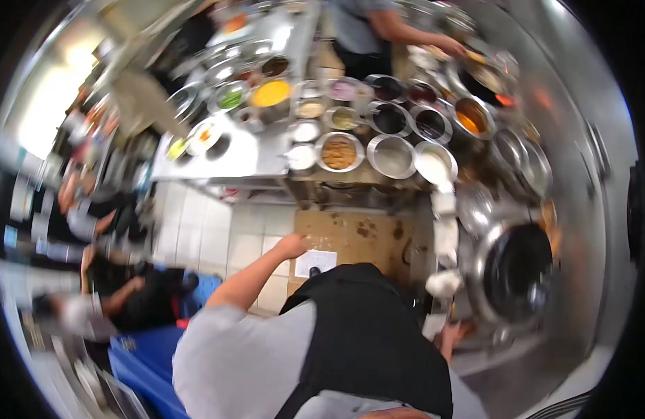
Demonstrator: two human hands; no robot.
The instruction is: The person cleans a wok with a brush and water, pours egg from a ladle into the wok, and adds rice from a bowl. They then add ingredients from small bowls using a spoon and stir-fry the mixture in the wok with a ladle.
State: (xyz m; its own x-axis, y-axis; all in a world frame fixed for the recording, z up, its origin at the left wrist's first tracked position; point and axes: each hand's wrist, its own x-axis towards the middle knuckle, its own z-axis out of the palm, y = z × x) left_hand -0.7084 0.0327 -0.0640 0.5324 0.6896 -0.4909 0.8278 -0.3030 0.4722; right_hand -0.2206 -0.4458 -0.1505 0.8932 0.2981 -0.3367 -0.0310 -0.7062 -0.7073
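My left hand (291, 246) is held out in front of me above the floor, with its fingers curled in; whatever they hold, if anything, is hidden. A white sheet (315, 263) lies on the brown floor mat (350, 234) just below it. On the other side, my right hand (448, 337) is low at the stove edge, blurred and partly hidden, so its fingers do not show clearly. Close to it are a pale block-like thing (434, 325) and a crumpled white cloth (444, 283). The large black wok (519, 272) sits on the stove to its upper right.
Several metal bowls stand ahead, including one of brown pieces (338, 152) and a pot of amber liquid (472, 117). A steel table (260, 157) carries a plate (204, 137). A co-worker's arm (420, 36) reaches over a pan. Other people and a blue bin (151, 366) are at left.
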